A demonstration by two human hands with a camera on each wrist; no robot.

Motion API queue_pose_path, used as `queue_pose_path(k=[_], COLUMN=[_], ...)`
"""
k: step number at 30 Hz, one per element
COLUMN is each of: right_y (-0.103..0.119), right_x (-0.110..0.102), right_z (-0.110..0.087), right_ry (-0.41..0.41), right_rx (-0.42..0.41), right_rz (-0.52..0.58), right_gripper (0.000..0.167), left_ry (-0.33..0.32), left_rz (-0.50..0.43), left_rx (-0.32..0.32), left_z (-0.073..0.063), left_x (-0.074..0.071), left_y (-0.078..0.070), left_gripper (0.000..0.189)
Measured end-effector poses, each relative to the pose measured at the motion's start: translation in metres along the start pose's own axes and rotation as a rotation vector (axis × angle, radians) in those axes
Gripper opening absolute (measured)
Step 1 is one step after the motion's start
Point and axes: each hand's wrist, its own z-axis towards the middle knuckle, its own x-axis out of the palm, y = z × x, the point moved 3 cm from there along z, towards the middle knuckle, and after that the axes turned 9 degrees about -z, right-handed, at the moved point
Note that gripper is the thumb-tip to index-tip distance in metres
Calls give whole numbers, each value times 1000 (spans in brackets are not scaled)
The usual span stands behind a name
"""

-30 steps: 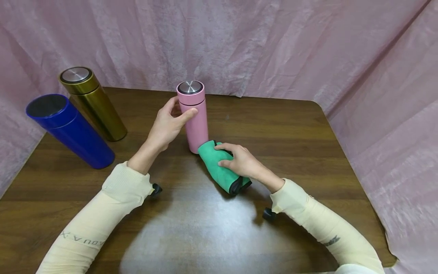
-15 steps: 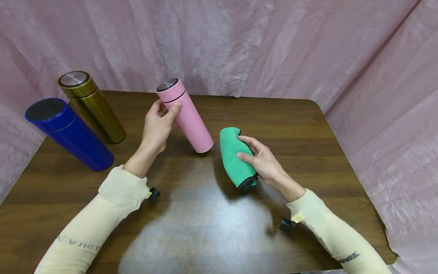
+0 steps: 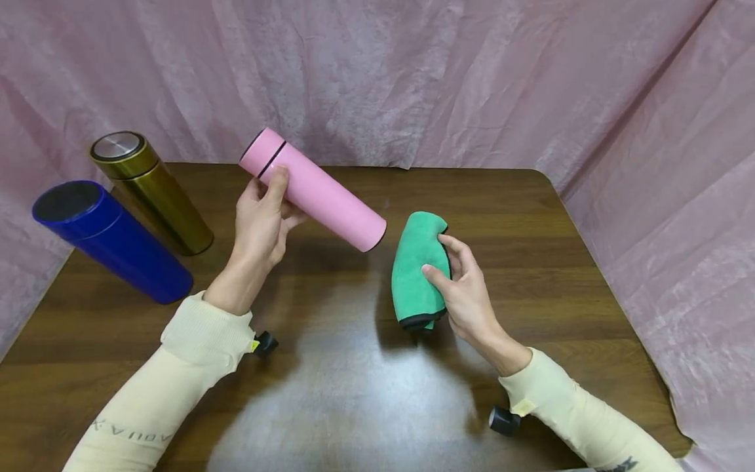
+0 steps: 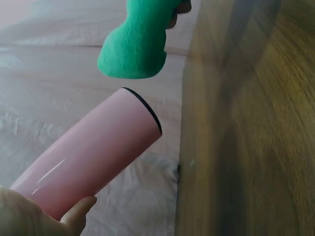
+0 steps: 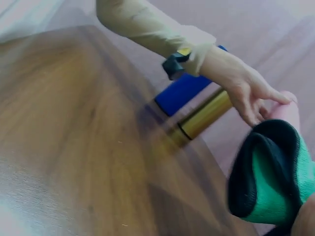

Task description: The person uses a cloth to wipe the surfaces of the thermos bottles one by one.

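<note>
Curtain: pink, hung behind the table and along its right side.
Table: brown wood grain, glare toward the front.
Blue flask: upright on the table, far left.
Gold flask: upright, just behind the blue one.
Pink flask: off the table, tilted, base toward the green cloth, gap between.
Green cloth: folded, black-edged, lifted.
Left hand: grasping the pink flask near its lid.
Right hand: cloth pinched, thumb against fingers.

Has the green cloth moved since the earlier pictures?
Yes: in the head view, the green cloth has moved right, nearer the far right corner of the table.
</note>
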Motion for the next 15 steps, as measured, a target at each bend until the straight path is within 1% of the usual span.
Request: queue_pose_path(k=[2,4,8,12,15], right_y=[1,2,3,8,13], right_x=[2,5,15,24,28], right_z=[-2,-6,-10,-9,-6], right_ry=[-38,-64,-74,-73,-91], right_rx=[-59,-119,-245,-395,-506], right_rz=[16,21,-10,-83,-124], right_gripper=[59,59,57,57,56], left_ry=[2,2,-4,-13,-14], left_rz=[-32,-43,-93,-159,-225], left_rx=[-15,-23,-49,-112,-168], left_z=[0,-1,-4,-6,-8], left_x=[2,3,1,-1,-1], left_y=[-1,-1,0,2,5], left_gripper=[44,44,45,46,46])
